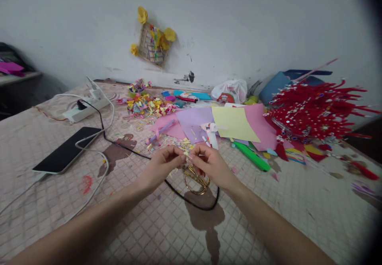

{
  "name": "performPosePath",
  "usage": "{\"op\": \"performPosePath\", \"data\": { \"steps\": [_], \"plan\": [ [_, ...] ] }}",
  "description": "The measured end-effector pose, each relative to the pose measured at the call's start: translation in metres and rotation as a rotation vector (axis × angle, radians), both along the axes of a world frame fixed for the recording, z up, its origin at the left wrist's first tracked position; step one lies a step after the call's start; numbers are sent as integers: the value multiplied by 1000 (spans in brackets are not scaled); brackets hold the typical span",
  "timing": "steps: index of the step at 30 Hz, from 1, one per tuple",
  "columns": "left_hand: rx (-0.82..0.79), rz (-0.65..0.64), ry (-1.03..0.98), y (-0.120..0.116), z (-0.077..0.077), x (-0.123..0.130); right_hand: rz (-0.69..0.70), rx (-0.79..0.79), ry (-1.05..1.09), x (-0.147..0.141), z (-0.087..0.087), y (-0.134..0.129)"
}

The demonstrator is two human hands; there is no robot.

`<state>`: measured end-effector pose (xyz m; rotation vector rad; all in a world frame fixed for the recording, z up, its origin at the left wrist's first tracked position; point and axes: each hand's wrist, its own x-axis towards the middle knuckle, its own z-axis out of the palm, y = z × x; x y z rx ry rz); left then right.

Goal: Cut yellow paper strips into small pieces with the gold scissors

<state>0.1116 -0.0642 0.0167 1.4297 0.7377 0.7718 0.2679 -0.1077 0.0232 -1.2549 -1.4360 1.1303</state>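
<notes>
My left hand and my right hand meet above the middle of the table, thumbs and forefingers pinched. Between their fingertips is a small pale scrap, too small to make out well. Gold-handled scissors lie just below my right hand, their blades hidden. Right behind that hand rests a white glue gun on coloured paper. Loose yellow paper snippets are strewn on the table behind my fingers. A curled lilac paper strip lies beyond my left hand.
Pink, lilac and yellow sheets overlap behind the glue gun. A green cutter-like tool lies at right, before a bunch of red decorations. A phone, power strip and cables occupy the left. Cut paper is heaped behind.
</notes>
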Motion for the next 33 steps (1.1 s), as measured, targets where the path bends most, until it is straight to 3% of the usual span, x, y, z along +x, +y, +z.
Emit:
{"op": "performPosePath", "data": {
  "steps": [3, 6, 10, 13, 18, 22, 29, 31, 33],
  "plan": [
    [-6, -40, 23, 3, 5, 0, 47, 36, -76, 2, 1, 2],
    [-16, -44, 12, 15, 12, -6, 28, 121, -312, 6, 4, 0],
    [-44, 143, -129, 38, 16, -20, 23, 140, -858, 13, 1, -6],
    [-92, 199, -139, 46, 10, -27, 65, 64, -1065, 17, -8, -9],
    [-187, 184, -120, 41, -2, -29, 59, 68, -1097, 19, -16, -9],
    [-199, 189, -146, 40, -3, -30, 91, 68, -1011, 19, -17, -9],
    [-248, 153, -110, 35, -5, -28, 44, 79, -1075, 9, -20, -15],
    [-252, 137, -112, 35, -8, -28, 34, 54, -997, 14, -17, -14],
    [-255, 120, -114, 35, -11, -27, 68, -24, -774, 20, -14, -12]
  ]
}}
